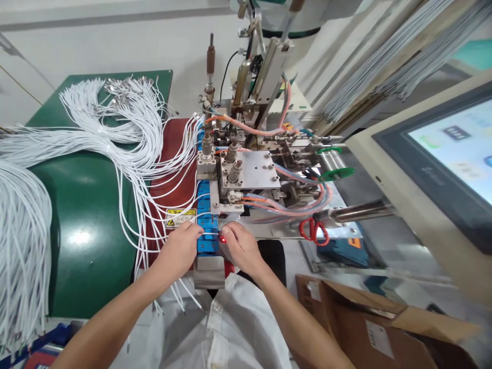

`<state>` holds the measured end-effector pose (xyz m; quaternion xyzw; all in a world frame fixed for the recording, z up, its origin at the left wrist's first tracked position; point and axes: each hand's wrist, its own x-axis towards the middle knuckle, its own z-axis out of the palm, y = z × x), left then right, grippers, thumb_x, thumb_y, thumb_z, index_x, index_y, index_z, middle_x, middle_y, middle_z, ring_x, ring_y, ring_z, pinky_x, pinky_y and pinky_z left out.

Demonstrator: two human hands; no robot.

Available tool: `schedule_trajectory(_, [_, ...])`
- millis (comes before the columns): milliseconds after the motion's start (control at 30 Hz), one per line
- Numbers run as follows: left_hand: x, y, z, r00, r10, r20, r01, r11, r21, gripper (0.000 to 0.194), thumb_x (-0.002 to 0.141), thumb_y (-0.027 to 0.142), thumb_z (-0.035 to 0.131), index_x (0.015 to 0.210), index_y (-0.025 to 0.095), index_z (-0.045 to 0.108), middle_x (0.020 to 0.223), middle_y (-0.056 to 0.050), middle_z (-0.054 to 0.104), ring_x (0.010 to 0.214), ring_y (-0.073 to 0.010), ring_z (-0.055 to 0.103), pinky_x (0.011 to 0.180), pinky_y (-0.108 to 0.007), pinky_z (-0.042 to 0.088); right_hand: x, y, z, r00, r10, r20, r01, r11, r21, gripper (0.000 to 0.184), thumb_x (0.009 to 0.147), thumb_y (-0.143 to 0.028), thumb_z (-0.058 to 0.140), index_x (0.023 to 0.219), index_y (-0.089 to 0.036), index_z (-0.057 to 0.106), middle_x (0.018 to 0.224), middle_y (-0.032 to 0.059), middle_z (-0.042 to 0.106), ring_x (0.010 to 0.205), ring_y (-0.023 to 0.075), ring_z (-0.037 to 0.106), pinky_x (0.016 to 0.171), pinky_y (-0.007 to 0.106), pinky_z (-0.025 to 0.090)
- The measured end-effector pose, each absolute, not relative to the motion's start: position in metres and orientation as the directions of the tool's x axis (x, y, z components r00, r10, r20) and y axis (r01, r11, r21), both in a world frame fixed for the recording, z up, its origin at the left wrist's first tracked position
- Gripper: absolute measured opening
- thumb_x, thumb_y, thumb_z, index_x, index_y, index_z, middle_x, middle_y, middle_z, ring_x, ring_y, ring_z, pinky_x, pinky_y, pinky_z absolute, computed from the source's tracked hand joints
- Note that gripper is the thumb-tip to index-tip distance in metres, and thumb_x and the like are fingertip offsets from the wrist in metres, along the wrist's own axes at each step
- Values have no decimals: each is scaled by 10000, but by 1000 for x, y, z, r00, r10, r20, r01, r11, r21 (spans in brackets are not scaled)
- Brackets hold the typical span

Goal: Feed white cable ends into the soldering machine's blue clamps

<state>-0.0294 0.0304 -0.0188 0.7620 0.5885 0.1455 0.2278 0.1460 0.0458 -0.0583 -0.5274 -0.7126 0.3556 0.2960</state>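
Observation:
A white cable (pixel 210 234) runs straight across the lowest part of the row of blue clamp blocks (pixel 208 246) at the machine's near end. My left hand (pixel 183 247) pinches this cable just left of the blocks. On the other side, my right hand (pixel 242 247) has its thumb and fingers closed on the cable's end, which they mostly hide. A small red light (pixel 223 239) glows beside its fingertips. More white cables lie across the blocks farther up, fanning over a red-brown surface (pixel 172 169) and a yellow warning label (pixel 180 218).
Bundles of white cables (pixel 109 136) spread over the green table (pixel 88 241) on the left. Ahead stands the machine (pixel 255 169) with tubes and a wire spool (pixel 333 163). Red-handled scissors (pixel 314 230), a screen (pixel 457 143) and a cardboard box (pixel 369 328) are on the right.

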Motion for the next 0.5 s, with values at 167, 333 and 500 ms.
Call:
schedule_trajectory(167, [-29, 28, -22, 284, 956, -67, 851, -219, 478, 274, 842, 53, 361, 919, 151, 605, 873, -71, 597, 863, -181, 567, 801, -318, 455, 134, 41, -72, -137, 984, 117, 542, 173, -822, 287, 870, -272, 374, 592, -206, 395, 582, -20, 420, 574, 138, 422, 562, 249, 313])
schedule_trajectory(333, [-27, 21, -21, 323, 946, -30, 909, -301, 287, 268, 845, 65, 358, 930, 152, 597, 836, -74, 597, 800, -201, 555, 750, -346, 465, 129, 36, -81, -84, 994, 63, 513, 98, -853, 317, 885, -286, 335, 578, -208, 342, 552, -42, 371, 517, 117, 378, 511, 230, 294])
schedule_trajectory(500, [-29, 18, -19, 394, 917, 58, 902, -398, 168, 233, 844, 70, 386, 878, 146, 604, 816, -78, 620, 794, -225, 546, 767, -388, 459, 136, 40, -77, -13, 1000, -1, 444, 5, -896, 356, 873, -358, 388, 556, -197, 375, 528, -48, 370, 523, 112, 390, 508, 220, 304])
